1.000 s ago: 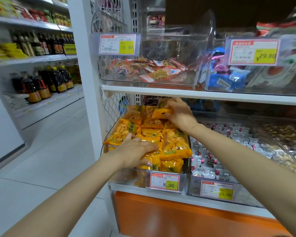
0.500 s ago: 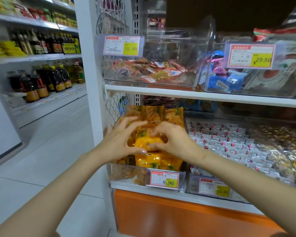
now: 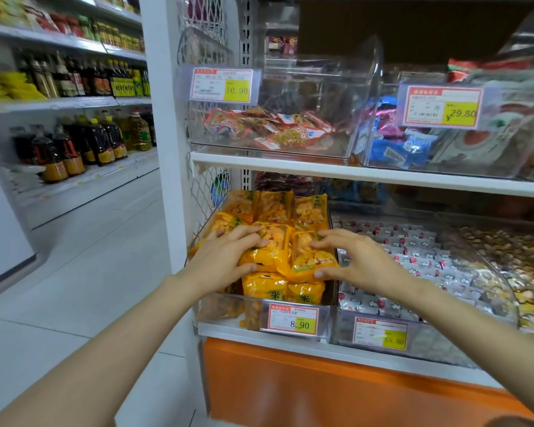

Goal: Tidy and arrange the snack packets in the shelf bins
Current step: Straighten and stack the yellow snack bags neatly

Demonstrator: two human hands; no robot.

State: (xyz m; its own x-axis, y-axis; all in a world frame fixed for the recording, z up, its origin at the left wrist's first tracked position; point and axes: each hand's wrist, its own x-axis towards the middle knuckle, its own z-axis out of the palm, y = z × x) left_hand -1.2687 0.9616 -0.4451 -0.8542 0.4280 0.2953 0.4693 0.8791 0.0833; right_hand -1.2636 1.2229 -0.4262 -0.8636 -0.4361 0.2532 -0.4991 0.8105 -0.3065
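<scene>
Several orange snack packets (image 3: 275, 208) lie in rows in a clear bin (image 3: 221, 305) on the lower shelf, behind an 8.90 price tag (image 3: 293, 318). My left hand (image 3: 224, 261) lies over one middle-row packet (image 3: 270, 254), fingers across its top and thumb at its lower edge. My right hand (image 3: 353, 260) arches over the neighbouring packet (image 3: 309, 260), with fingertips at its far end and thumb at its near end. Two more packets (image 3: 282, 291) lie in front, under the hands.
A bin of white wrapped sweets (image 3: 413, 257) sits right of the orange one. On the upper shelf stand a bin of red packets (image 3: 269, 131) and one of blue packets (image 3: 398, 149). Oil bottles (image 3: 74, 149) line shelves across the tiled aisle (image 3: 90, 272) at left.
Both hands had been together on one packet in the bin's middle. They have moved apart, each now on its own packet side by side. The back row now lies straight.
</scene>
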